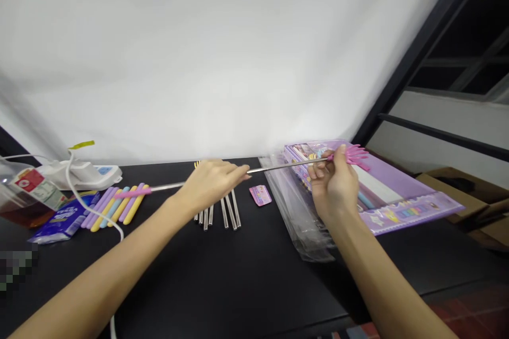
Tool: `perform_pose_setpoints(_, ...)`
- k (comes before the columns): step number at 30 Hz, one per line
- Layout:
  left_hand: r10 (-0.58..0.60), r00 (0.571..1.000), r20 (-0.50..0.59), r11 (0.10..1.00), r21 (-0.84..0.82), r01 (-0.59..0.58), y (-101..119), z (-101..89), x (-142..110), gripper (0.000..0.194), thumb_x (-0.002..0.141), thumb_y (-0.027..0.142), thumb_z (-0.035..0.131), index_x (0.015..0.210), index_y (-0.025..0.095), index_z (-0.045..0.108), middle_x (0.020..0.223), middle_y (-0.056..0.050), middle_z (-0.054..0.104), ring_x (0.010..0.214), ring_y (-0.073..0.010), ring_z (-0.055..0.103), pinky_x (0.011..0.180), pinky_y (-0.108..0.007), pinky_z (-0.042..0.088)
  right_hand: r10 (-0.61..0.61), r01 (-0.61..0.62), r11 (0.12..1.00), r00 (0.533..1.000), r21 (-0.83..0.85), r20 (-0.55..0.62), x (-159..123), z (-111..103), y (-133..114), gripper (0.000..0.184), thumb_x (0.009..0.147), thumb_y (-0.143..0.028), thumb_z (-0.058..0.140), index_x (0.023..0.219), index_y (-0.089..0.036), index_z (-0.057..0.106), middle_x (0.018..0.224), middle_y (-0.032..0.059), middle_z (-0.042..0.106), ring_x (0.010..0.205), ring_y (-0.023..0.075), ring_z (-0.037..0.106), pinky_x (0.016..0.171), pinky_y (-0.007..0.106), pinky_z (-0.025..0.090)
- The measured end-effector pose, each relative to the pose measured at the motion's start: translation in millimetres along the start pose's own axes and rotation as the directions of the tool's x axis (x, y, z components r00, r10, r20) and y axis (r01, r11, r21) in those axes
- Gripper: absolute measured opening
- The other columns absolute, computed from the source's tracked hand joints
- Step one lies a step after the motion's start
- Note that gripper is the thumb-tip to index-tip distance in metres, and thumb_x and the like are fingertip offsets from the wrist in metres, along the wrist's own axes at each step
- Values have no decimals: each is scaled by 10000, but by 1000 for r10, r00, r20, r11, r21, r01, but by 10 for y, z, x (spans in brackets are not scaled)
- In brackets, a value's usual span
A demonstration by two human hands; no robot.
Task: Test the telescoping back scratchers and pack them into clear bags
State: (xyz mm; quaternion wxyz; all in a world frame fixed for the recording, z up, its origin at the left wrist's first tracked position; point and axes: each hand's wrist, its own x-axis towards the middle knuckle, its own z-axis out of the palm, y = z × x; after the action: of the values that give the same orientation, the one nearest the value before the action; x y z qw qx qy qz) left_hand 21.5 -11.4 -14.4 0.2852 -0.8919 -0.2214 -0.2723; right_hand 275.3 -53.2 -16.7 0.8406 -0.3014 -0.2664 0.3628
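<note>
Our left hand [210, 183] closed round a pink-ended back scratcher [274, 168], our right hand [336, 188] pinching it beside its splayed head [358, 157], metal rods [225, 215] on the surface [238, 280].

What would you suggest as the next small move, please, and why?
Perhaps the right hand could gently twist the pink hand-shaped head to check its fit, since that hand holds its base, while the left hand grips the metal rod further along.

one pink scratcher [274, 167], one bottle [29, 196], one power strip [97, 176], one card [261, 195]
</note>
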Motion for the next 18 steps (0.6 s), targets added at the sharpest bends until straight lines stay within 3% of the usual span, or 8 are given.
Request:
perform_pose_setpoints(3, -2, 999, -47, 999, 40, 4, 94, 30, 44, 265, 1041, 266, 447, 913, 161, 655, 636, 14, 688, 550, -135, 638, 535, -269, 423, -26, 26, 1000, 999, -16, 40, -41, 33, -6, 415, 685, -482, 856, 675, -156, 599, 664, -38, 589, 481, 36, 444, 424, 189, 367)
perform_pose_setpoints(7, -46, 995, -84, 996, 66, 52, -24, 5, 19, 236, 1028, 254, 478, 897, 173, 658, 674, -1, 715, 594, -132, 657, 604, -268, 469, -100, 102, 994, 992, -32, 70, -1, 43, -65, 401, 706, -477, 841, 670, -159, 600, 693, -21, 620, 483, 44, 473, 416, 196, 360)
perform_pose_setpoints(13, -95, 993, -75, 986, 128, 104, -261, 10, -103, 201, 992, 242, 528, 870, 175, 674, 708, -33, 741, 621, -172, 679, 599, -292, 470, -154, 158, 987, 973, 12, -169, 215, -133, -248, 351, 935, -348, 632, 642, -173, 552, 590, -65, 515, 444, 30, 403, 412, 162, 341)
perform_pose_setpoints(16, -133, 990, -43, 975, 176, 138, -327, 39, -149, 186, 977, 235, 546, 860, 179, 679, 711, -37, 744, 609, -180, 677, 590, -297, 459, -124, 134, 990, 977, 50, -171, 266, -185, -275, 409, 990, -355, 535, 623, -175, 552, 518, -67, 442, 439, 43, 377, 416, 162, 341)
perform_pose_setpoints(18, -126, 991, -43, 974, 184, 132, -326, 50, -149, 185, 973, 237, 554, 851, 175, 679, 711, -40, 743, 607, -183, 676, 585, -298, 456, -115, 125, 990, 982, 60, -149, 238, -166, -234, 417, 962, -401, 581, 611, -176, 559, 492, -70, 416, 435, 47, 363, 418, 165, 345)
